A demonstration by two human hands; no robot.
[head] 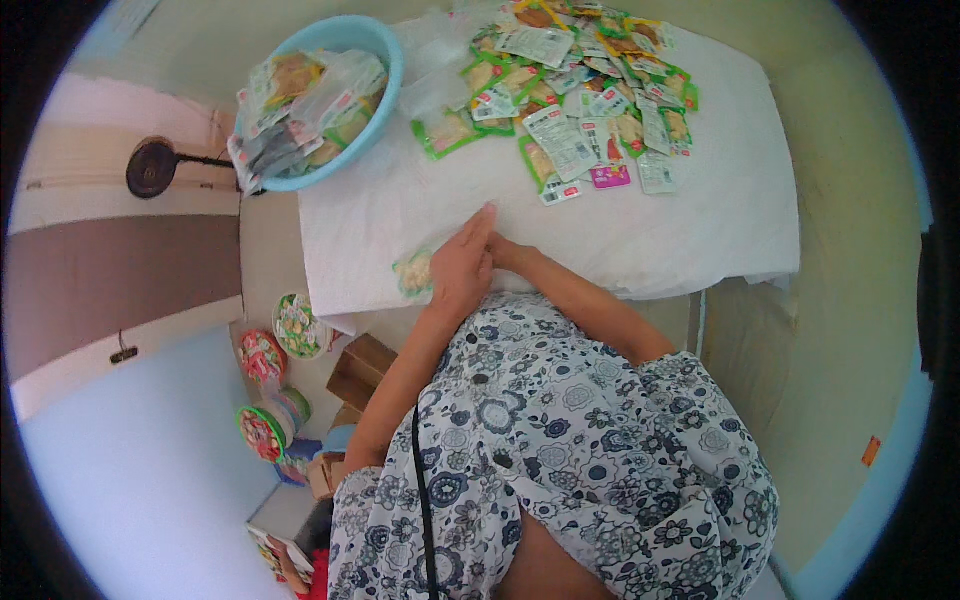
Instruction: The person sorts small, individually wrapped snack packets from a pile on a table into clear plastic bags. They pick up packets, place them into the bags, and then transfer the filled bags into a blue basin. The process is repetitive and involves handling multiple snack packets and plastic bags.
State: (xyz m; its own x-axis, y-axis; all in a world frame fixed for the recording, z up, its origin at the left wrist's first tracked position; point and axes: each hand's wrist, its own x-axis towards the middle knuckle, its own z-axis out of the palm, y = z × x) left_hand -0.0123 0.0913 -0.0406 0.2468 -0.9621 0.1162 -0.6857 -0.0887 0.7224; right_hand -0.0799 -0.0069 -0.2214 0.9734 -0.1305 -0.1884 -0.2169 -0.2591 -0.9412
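My left hand [463, 259] is over the white cloth [360, 240], its fingers held together and pointing away from me. My right hand [506, 253] meets it from the right, partly hidden behind it. Whether anything lies between the palms cannot be seen. Beside the left hand, a small clear packet with a green edge and pale contents [413, 271] rests on the cloth, partly covered by that hand. Farther off lies a loose heap of small food packets [577, 82], many with green or yellow edges, and a pink one [610, 177] at its near side.
At the table's far left stands a light blue plastic basin [390, 82] heaped with packets and clear bags. A black round-headed object [152, 166] is left of it. Tubs of packets [298, 326] and cardboard boxes [360, 369] stand lower left. Another person's hand [289, 566] shows at the bottom left.
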